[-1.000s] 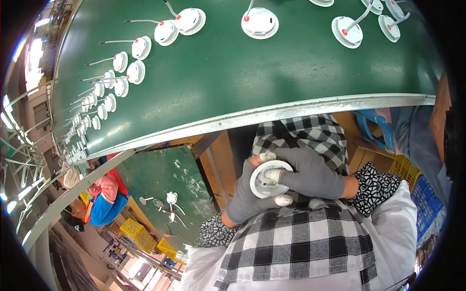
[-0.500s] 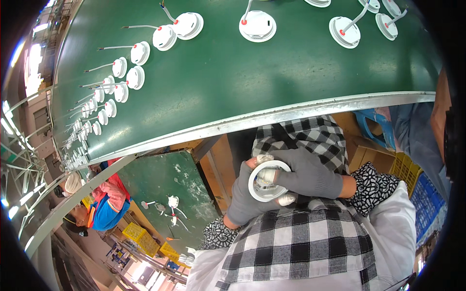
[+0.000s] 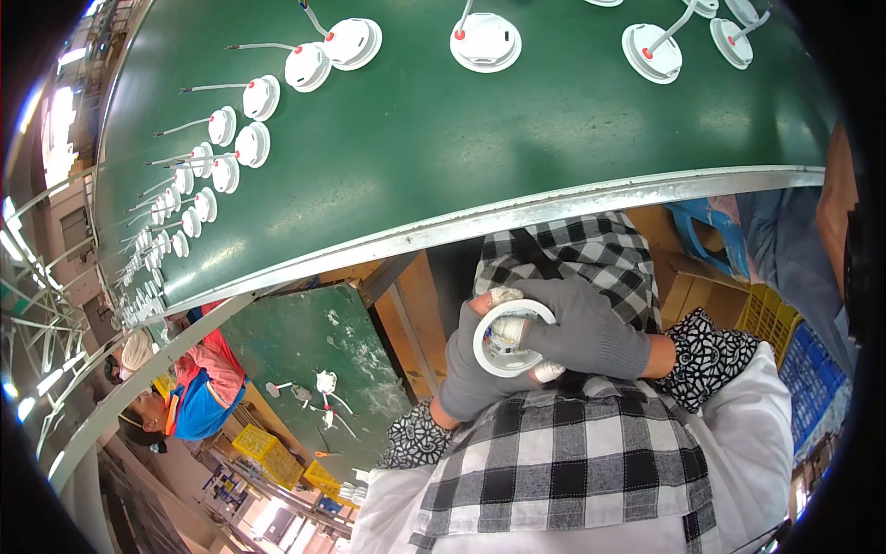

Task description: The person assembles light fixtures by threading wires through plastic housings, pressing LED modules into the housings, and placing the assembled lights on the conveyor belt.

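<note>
— Green and long, the conveyor belt (image 3: pixel 443 148) curves across the top of your view, with its pale metal edge rail (image 3: pixel 554 217) running just above your hands. What sits on that belt?

— Round white plastic lamp housings (image 3: pixel 485 42), most trailing a thin grey lead, lie spread over it. They thin out into a row of small discs (image 3: pixel 198 189) toward the belt's far left end.

— And where is the piece you are working on?

— You hold a round white plastic ring fixture (image 3: pixel 509 337) below the belt's rail, well apart from the housings lying on the belt, over your black-and-white checked apron (image 3: pixel 563 462).

— How do your hands stand?

— Your left hand (image 3: pixel 472 374), in a grey knit glove, is cupped under the ring's lower left side and grips it. Your right hand (image 3: pixel 583 325), gloved the same, lies over the ring's right side, fingers curled around its rim, so both hands clasp it. White-taped fingertips (image 3: pixel 504 297) show at the ring's top edge.

— Anything else near the belt?

— Below its left part, another person in a blue and red top (image 3: pixel 198 397) bends beside a smaller green table (image 3: pixel 305 342) with a few small white parts (image 3: pixel 325 380). Yellow crates (image 3: pixel 268 452) stand under that table.
</note>
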`<state>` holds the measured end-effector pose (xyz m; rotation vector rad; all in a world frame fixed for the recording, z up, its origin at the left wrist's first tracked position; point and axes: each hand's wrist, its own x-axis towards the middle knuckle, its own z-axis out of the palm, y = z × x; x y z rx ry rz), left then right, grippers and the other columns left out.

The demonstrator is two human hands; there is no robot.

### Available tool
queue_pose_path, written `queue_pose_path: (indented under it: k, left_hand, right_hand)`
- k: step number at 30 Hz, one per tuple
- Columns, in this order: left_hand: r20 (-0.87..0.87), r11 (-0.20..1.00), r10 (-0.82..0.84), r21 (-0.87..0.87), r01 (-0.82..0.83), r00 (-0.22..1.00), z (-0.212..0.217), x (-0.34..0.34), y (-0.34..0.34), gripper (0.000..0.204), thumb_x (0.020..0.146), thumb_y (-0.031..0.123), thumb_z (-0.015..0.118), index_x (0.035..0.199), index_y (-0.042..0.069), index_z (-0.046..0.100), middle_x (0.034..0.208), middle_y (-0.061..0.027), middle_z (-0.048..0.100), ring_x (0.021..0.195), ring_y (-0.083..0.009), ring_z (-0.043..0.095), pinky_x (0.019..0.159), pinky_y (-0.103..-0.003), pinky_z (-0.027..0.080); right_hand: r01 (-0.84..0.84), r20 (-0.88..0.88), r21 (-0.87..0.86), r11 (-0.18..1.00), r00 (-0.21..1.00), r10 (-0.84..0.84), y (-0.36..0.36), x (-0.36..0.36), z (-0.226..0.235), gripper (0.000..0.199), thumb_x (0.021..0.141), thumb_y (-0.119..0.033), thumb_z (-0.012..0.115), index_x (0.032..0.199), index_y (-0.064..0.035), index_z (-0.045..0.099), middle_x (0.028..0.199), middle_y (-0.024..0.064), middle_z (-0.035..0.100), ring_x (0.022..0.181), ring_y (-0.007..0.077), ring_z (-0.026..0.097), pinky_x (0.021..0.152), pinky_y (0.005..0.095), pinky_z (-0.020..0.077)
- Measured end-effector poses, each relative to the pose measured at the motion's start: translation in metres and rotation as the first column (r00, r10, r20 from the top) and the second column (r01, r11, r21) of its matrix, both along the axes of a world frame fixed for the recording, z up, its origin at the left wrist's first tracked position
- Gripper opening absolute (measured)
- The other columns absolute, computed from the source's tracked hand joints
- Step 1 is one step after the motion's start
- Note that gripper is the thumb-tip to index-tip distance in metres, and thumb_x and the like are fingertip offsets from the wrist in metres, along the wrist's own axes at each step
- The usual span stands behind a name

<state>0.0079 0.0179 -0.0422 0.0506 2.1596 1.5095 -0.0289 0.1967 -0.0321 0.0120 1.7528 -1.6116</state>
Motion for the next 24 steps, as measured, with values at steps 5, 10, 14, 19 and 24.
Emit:
queue_pose_path:
  k: [5, 10, 14, 19, 24]
  left_hand:
    - [-0.012, 0.997, -0.075, -0.020, 0.075, 0.997, -0.003, -0.012, -0.003, 0.101, 0.047, 0.039, 0.095, 0.121, 0.002, 0.037, 0.111, -0.0104, 0.054, 0.100, -0.0185, 0.060, 0.087, -0.032, 0.052]
    - [-0.046, 0.997, -0.071, 0.030, 0.072, 0.996, 0.007, -0.010, 0.000, 0.099, 0.047, 0.038, 0.095, 0.121, 0.002, 0.039, 0.109, -0.0108, 0.057, 0.099, -0.0195, 0.062, 0.086, -0.031, 0.052]
    - [-0.157, 0.985, -0.171, -0.043, 0.166, 0.973, 0.005, -0.027, 0.007, 0.093, 0.057, 0.028, 0.092, 0.127, 0.000, 0.037, 0.111, -0.0111, 0.060, 0.103, -0.0212, 0.061, 0.089, -0.034, 0.050]
    - [-0.309, 0.993, 0.113, 0.065, -0.097, 0.944, 0.031, -0.051, -0.005, 0.091, 0.069, 0.026, 0.085, 0.130, 0.001, 0.023, 0.125, -0.0157, 0.037, 0.123, -0.0255, 0.041, 0.102, -0.039, 0.036]
    - [-0.417, 0.868, 0.409, -0.098, -0.488, 0.812, 0.023, -0.029, -0.019, 0.056, 0.083, 0.017, 0.072, 0.126, -0.001, 0.040, 0.111, -0.0114, 0.050, 0.112, -0.0214, 0.049, 0.098, -0.034, 0.040]
  right_hand:
    - [-0.106, -0.007, -0.159, 0.982, 0.994, 0.106, 0.012, -0.019, -0.001, 0.043, 0.086, -0.030, 0.060, 0.123, -0.0085, 0.061, 0.099, 0.0118, 0.070, 0.089, 0.0200, 0.068, 0.080, 0.0293, 0.0507]
    - [-0.139, -0.016, -0.091, 0.986, 0.990, 0.138, 0.012, -0.018, 0.009, 0.042, 0.087, -0.033, 0.060, 0.119, -0.0072, 0.062, 0.098, 0.0115, 0.070, 0.090, 0.0202, 0.068, 0.080, 0.0301, 0.0514]
    - [-0.142, -0.209, 0.111, 0.984, 0.964, 0.163, 0.017, -0.016, -0.013, 0.038, 0.085, -0.033, 0.064, 0.110, -0.0044, 0.066, 0.094, 0.0119, 0.070, 0.077, 0.0163, 0.069, 0.070, 0.0278, 0.0538]
    - [-0.064, -0.294, 0.011, 0.998, 0.954, 0.065, 0.046, -0.073, 0.028, 0.030, 0.079, -0.022, 0.069, 0.105, -0.0056, 0.066, 0.078, 0.0083, 0.065, 0.061, 0.0130, 0.061, 0.057, 0.0293, 0.0492]
    - [0.201, -0.845, 0.529, 0.825, 0.212, 0.490, 0.081, -0.115, -0.014, 0.031, 0.069, -0.005, 0.063, 0.099, -0.0069, 0.061, 0.080, 0.0100, 0.051, 0.074, 0.0308, 0.054, 0.059, 0.0401, 0.0412]
